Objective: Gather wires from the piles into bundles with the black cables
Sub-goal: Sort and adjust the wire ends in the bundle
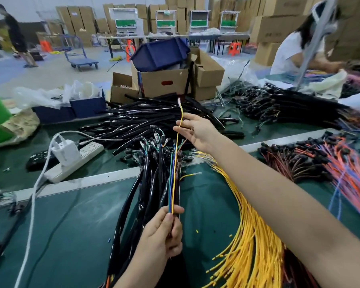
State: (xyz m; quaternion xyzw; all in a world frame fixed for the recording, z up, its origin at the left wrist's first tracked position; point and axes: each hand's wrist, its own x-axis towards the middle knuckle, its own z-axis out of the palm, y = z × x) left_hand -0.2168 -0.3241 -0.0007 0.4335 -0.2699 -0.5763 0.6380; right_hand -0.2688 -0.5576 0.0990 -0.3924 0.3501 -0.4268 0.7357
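Though tangled, perhaps four wires (172, 194)

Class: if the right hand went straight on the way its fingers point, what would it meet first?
The right hand would first meet the upright yellow wire at its fingertips; behind that, probably the black cable pile, though depth is unclear.

Warehouse rm. Far beyond right hand (195, 132): cardboard boxes (77, 19) stacked high vs pale back wall (29, 5), 4 white racks (124, 20) w/ green fronts, tables (218, 36), orange stools (234, 48). Beyond & left of it: pale floor (50, 71), blue cart (81, 60). Light even.
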